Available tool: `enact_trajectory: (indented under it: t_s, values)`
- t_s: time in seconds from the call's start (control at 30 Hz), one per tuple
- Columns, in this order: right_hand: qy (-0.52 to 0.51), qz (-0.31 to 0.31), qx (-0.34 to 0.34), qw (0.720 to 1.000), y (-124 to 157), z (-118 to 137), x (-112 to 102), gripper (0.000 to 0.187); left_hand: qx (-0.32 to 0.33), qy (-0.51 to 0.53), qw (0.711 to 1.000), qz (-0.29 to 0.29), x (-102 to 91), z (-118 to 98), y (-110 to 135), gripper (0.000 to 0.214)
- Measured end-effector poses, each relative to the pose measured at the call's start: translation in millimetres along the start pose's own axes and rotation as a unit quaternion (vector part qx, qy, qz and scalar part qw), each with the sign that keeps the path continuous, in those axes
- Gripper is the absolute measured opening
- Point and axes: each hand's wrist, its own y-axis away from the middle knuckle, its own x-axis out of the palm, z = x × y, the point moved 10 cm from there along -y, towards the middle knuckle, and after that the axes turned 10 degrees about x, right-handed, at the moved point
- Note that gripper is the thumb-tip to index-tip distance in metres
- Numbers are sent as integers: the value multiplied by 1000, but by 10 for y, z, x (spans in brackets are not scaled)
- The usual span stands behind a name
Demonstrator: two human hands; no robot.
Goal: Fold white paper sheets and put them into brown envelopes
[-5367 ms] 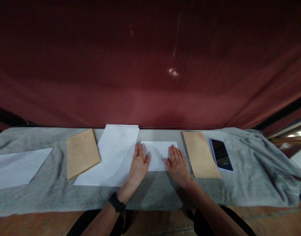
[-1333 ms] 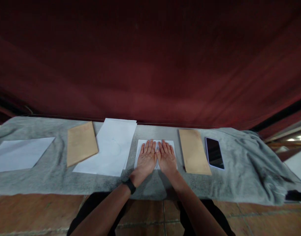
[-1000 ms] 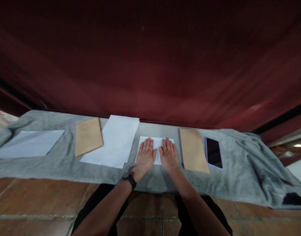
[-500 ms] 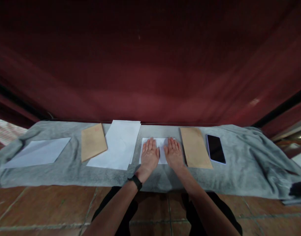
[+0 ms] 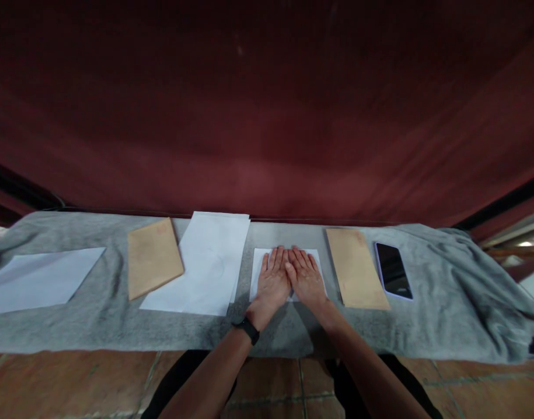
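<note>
A small white sheet of paper, perhaps folded (image 5: 254, 273), lies on the grey cloth straight in front of me. My left hand (image 5: 273, 278) rests flat on its left half, fingers stretched out. Flat on the right half is my right hand (image 5: 307, 278), its fingers also extended. The two hands meet at the middle of the paper, thumbs and index fingers touching or overlapping. Much of the paper is hidden under them. A dark band (image 5: 248, 330) circles my left wrist.
Left of my hands lie larger white sheets (image 5: 209, 262), a brown envelope stack (image 5: 154, 256) overlapping them, and another white sheet (image 5: 43, 276). On the right are brown envelopes (image 5: 357, 267) and a phone (image 5: 393, 270). A grey cloth (image 5: 450, 291) covers the surface; a dark red panel (image 5: 267, 145) rises behind.
Both hands have slid inward across the small paper, from apart to touching at its middle. The view has shifted slightly closer.
</note>
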Motion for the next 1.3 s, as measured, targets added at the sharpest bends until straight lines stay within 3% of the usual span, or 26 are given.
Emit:
enact_trajectory:
  t_s: [0.3,0.77,1.3]
  values:
    - [27,-30,9,999,43,-57,16,55,-15,21,999,-34,-1,133,89,59]
    - [54,-81,35,995,134,-275,-8,60,-53,16,998,-25,-52,262,222,62]
    - [57,-89,59,993,195,-374,-80,63,-61,20,997,-37,-99,318,293,63]
